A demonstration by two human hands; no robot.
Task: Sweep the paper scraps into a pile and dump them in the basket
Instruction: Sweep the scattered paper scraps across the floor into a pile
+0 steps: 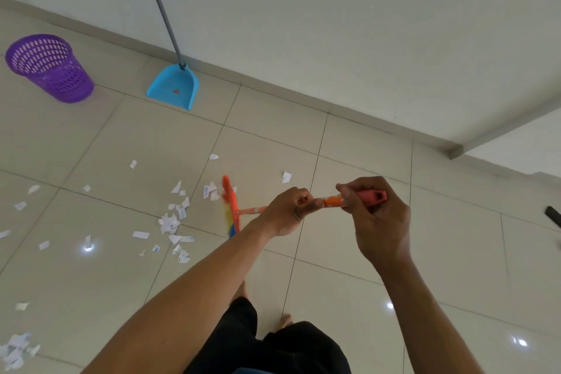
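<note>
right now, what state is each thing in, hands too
paper scraps, scattered over the floor, loosely clustered, not yet piled
broom, bristles blurred, down beside the scraps
left hand, gripping the handle lower down
right hand, gripping the handle's top end
basket, upright on the floor, no scraps seen inside
dustpan, on the floor by the wall, untouched, handle up

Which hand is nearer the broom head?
Left. The left hand grips the handle partway down, toward the broom head; the right hand grips near the handle's red top end.
</note>
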